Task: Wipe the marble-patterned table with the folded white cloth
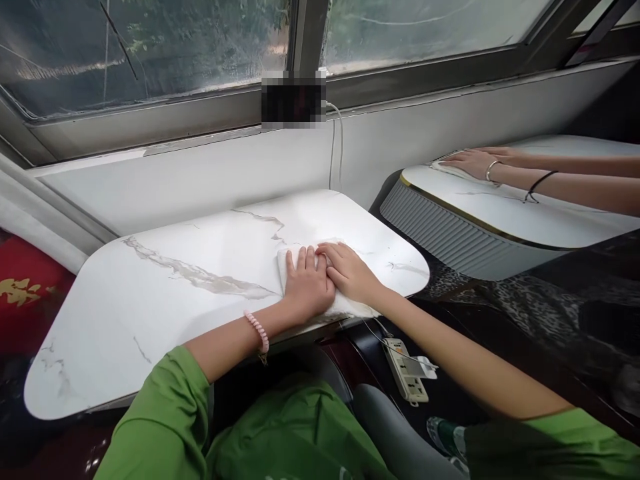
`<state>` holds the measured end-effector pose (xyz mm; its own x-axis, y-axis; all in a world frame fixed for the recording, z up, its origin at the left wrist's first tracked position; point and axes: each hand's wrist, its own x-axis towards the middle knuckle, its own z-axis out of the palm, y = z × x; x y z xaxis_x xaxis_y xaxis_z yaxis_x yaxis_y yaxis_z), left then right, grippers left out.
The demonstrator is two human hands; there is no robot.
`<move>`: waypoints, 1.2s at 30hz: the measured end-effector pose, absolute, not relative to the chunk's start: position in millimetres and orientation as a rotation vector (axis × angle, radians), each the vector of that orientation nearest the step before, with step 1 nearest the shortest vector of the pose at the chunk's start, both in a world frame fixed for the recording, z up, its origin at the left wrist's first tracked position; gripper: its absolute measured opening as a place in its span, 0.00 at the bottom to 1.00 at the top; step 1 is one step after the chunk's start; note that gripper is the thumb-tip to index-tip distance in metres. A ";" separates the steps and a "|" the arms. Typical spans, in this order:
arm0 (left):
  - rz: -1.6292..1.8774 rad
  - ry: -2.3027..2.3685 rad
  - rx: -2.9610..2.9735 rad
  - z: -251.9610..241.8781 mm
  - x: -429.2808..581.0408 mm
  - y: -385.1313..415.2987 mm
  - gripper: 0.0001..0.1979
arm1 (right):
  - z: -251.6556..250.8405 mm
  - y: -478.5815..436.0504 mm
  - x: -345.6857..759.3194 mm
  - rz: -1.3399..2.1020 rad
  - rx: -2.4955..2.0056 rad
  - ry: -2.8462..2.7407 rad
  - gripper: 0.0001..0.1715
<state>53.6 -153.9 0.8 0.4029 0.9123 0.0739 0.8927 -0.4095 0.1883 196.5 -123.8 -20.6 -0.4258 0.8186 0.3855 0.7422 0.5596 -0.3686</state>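
A folded white cloth (351, 307) lies on the marble-patterned white tabletop (165, 293), near its front edge. My left hand (309, 287) rests flat on the cloth with its fingers stretched forward, a pink coiled band around the wrist. Beside it, my right hand (354, 273) presses down on the cloth's right part, its fingers angled left and touching the left hand. Both palms face down, and part of the cloth is hidden under them.
A second white table (465, 193) with ribbed sides stands at right; another person's hands (470, 163) rest there on a cloth. A power strip (405, 373) with a plugged-in charger sits below my right forearm. Windows and a white wall (200, 170) border the back. Red fabric (25, 293) lies left.
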 end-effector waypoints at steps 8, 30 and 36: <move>0.242 1.587 2.583 1.6 18.8 -66.2 0.27 | -27.3 -40.1 159.2 0.134 -1.345 -2.178 0.19; 0.408 1.859 2.491 -3.6 8.0 67.2 0.24 | -26.5 108.5 132.5 0.202 -1.275 -2.208 0.21; 0.367 1.819 2.503 -6.0 42.4 30.5 0.27 | -26.7 67.7 168.8 0.203 -1.271 -2.221 0.22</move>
<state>42.4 30.5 -6.0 0.2909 0.9407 0.1742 0.9347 -0.3184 0.1583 168.8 67.7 -26.7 -0.3887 0.8310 0.3979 0.7452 0.5375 -0.3947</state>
